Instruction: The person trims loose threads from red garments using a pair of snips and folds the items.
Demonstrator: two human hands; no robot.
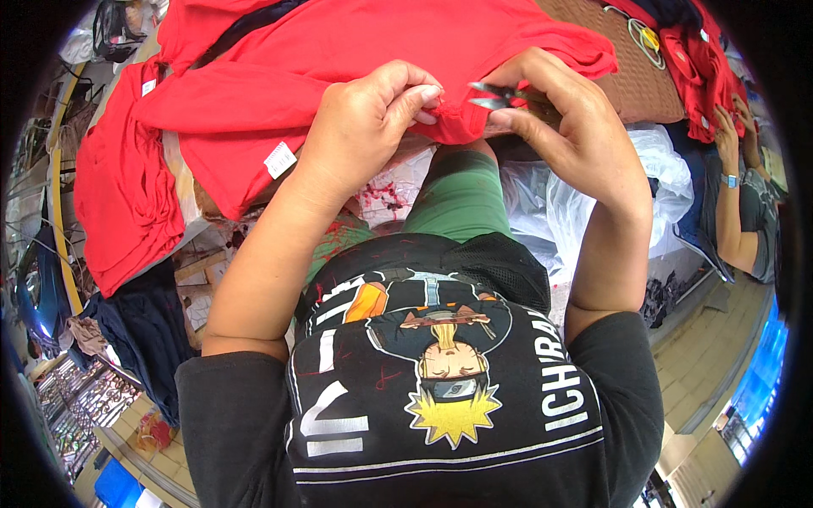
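Note:
A red garment [373, 51] is spread across the work surface in front of me, its near edge drawn up between my hands. My left hand [373, 110] pinches that edge between thumb and fingertips, where fine red thread seems to show. In my right hand [567, 118] is a small pair of dark thread snips [495, 96], blades parted and pointing left at the pinched cloth. The blade tips are a short way from my left fingertips. A white label [279, 159] is attached to the red cloth left of my left wrist.
More red garments [127, 186] hang over the left edge, with dark cloth [148, 326] below. Clear plastic bags [559, 212] lie beside my right knee. A brown padded surface [648, 76] carries a coiled cord [648, 38]. At far right, another person's hands [727, 135] handle red cloth.

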